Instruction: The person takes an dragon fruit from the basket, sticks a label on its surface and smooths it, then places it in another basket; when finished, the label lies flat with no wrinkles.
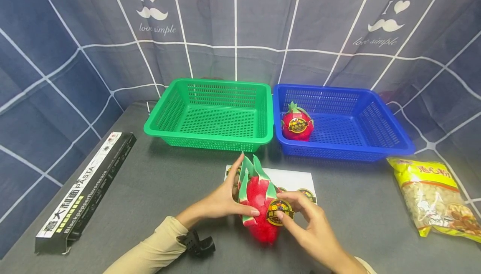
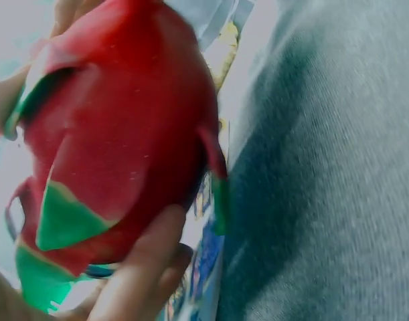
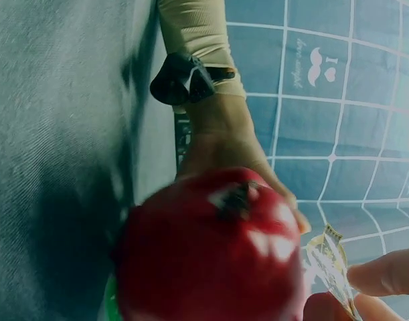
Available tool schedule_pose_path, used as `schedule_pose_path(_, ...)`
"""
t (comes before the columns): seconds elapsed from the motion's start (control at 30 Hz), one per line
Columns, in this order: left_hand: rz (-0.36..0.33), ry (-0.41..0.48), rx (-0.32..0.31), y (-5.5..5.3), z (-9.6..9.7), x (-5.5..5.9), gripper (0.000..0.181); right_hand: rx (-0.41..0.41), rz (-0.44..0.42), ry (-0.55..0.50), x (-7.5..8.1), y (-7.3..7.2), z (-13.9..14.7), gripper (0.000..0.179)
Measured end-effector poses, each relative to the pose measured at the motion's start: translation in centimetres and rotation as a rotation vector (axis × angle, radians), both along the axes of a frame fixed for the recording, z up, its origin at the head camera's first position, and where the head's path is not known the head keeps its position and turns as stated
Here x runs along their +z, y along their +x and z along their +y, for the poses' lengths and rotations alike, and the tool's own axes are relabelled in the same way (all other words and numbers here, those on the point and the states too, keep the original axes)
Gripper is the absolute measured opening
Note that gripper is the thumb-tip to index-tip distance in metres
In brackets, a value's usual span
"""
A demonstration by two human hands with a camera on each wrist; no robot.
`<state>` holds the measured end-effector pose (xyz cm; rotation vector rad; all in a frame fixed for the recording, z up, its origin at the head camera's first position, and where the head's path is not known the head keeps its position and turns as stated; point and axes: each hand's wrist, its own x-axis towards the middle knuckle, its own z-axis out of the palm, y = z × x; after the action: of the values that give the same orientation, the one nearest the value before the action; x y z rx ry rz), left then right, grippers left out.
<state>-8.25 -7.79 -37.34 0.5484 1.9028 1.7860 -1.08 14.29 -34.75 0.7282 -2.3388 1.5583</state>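
My left hand point(image 1: 221, 202) grips a red dragon fruit point(image 1: 258, 192) with green-tipped scales, thumb on the near side and fingers round the far side. Between the thumb and fingers of my right hand point(image 1: 317, 226) is a round black-and-gold sticker point(image 1: 284, 208), pinched in front of the fruit's right side. Seen from the right wrist, the sticker point(image 3: 330, 264) is nearly edge-on beside the fruit point(image 3: 191, 261); whether it touches the skin I cannot tell. Behind the fruit lies a white sticker sheet point(image 1: 294, 178) with several similar stickers, partly covered by fruit and hands.
A green basket point(image 1: 208, 137) stands at the back, beside a blue basket point(image 1: 338, 150) holding another dragon fruit point(image 1: 296, 134) with a sticker. On the left lies a long black-and-white pasta box point(image 1: 84, 190); on the right, a yellow food bag point(image 1: 436, 199). A checked cloth point(image 1: 259, 19) hangs behind.
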Motion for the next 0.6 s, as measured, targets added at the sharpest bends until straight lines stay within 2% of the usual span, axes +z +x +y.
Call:
schedule_pose_path(0.17, 0.07, 0.019, 0.067, -0.3, -0.1, -0.2, 0.116, -0.045, -0.002, 0.007, -0.3, -0.3, -0.1, 0.036)
schedule_pose_path(0.37, 0.077, 0.057, 0.126, -0.2, 0.2, -0.4, 0.122, -0.072, 0.076, -0.053, -1.0, -0.6, -0.5, 0.043)
schedule_pose_path(0.5, 0.089, 0.059, 0.172, 0.2, 0.4, 0.1, 0.124, -0.059, 0.093, -0.079, -1.4, -0.7, -0.6, 0.043)
schedule_pose_path(0.6, 0.111, 0.055, 0.191, 0.7, 0.6, 0.7, 0.126, -0.044, 0.057, -0.068, -1.6, -0.8, -0.6, 0.041)
